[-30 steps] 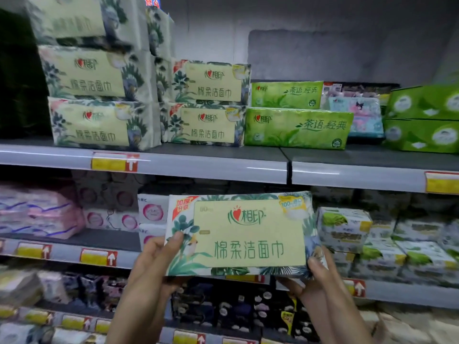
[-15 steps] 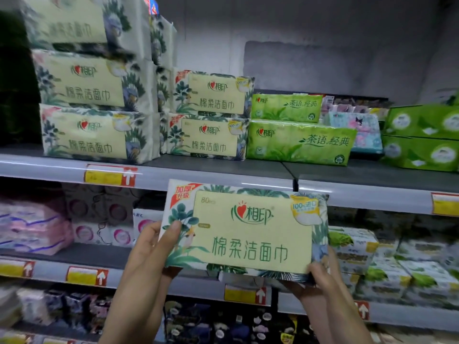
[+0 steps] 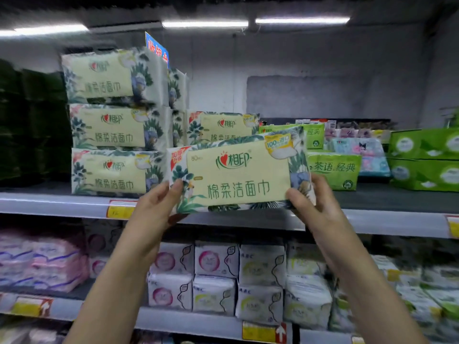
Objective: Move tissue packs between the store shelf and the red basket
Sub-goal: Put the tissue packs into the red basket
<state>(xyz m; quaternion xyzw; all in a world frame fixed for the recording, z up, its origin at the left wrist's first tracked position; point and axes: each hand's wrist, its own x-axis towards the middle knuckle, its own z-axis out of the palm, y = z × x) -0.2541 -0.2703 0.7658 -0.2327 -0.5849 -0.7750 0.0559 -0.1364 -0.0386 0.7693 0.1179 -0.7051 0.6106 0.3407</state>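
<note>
I hold a pale-yellow tissue pack point(image 3: 238, 175) with green leaf print in both hands, level with the upper shelf point(image 3: 62, 202). My left hand point(image 3: 156, 207) grips its lower left corner and my right hand point(image 3: 310, 202) its lower right corner. The pack is tilted slightly, right end higher, and covers the lower pack of a short stack of matching packs point(image 3: 221, 125). A taller stack of the same packs point(image 3: 111, 127) stands to the left. The red basket is out of view.
Green tissue packs point(image 3: 332, 170) and green boxes point(image 3: 422, 162) lie to the right on the upper shelf. Dark packs point(image 3: 29, 125) fill its far left. Pink and white packs point(image 3: 213, 276) line the shelf below. Yellow price tags run along the shelf edges.
Both hands have raised the tissue pack from the level of the second shelf up to the front of the upper shelf. The camera has tilted upward.
</note>
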